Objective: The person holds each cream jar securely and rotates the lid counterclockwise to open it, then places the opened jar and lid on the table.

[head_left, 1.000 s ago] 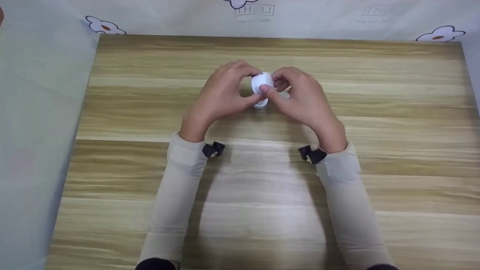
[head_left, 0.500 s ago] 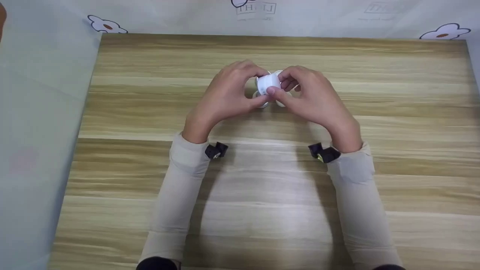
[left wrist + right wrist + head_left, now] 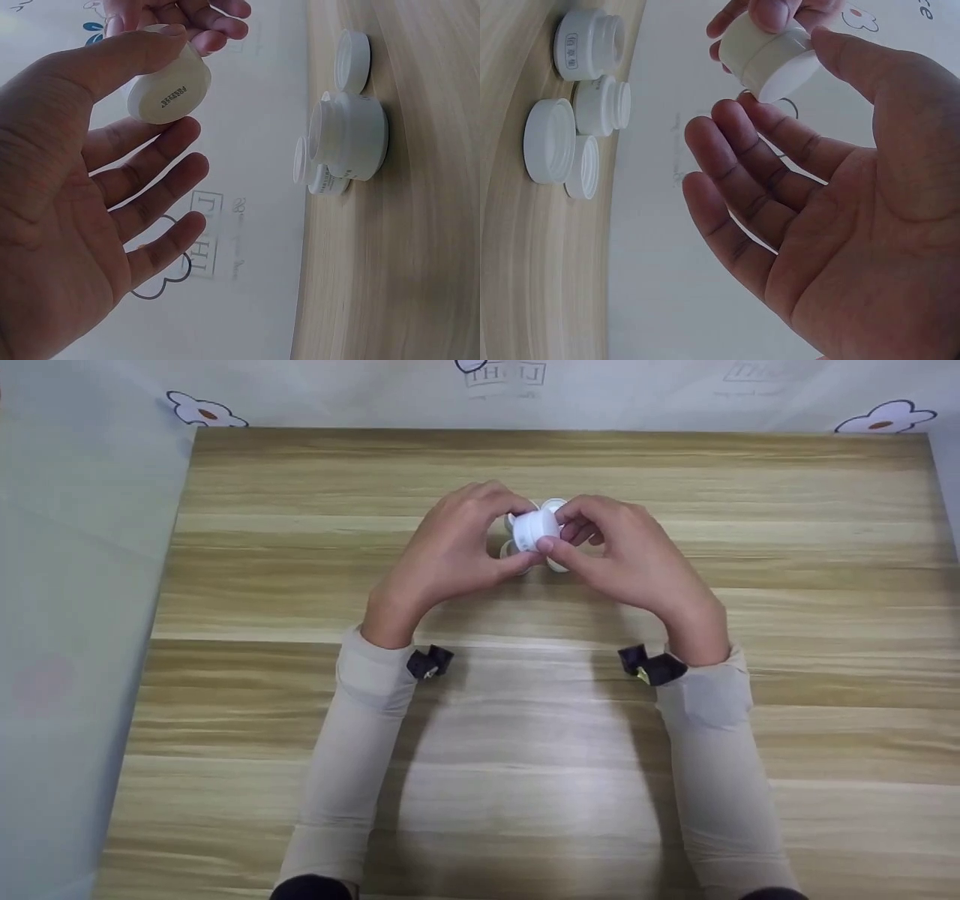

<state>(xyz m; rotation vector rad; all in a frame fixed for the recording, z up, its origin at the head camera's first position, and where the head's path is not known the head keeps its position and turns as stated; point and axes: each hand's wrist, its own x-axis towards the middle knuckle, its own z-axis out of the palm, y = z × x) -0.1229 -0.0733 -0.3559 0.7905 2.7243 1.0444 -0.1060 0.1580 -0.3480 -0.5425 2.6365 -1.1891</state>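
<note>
In the head view, a small white cream jar [image 3: 525, 534] with its white lid [image 3: 549, 522] on it is held between both hands above the table. My left hand [image 3: 446, 547] grips the jar's body between thumb and fingers. From the other side, the thumb and index finger of my right hand [image 3: 622, 551] pinch the lid. The left wrist view shows printing on the jar's base [image 3: 172, 94]. In the right wrist view, the lid [image 3: 784, 73] faces my right palm, and the other fingers of that hand extend free.
On the wooden table [image 3: 540, 720] below stand an open white jar [image 3: 577, 49] and a smaller open jar [image 3: 594, 105]. Two white lids, a wider lid [image 3: 549, 142] and a thinner lid [image 3: 586, 169], stand beside them. A white printed sheet [image 3: 637, 397] lines the back.
Both hands have shifted a little to the right with the jar, and the jar has tipped so its lid faces right. More of the lids beneath shows between the hands.
</note>
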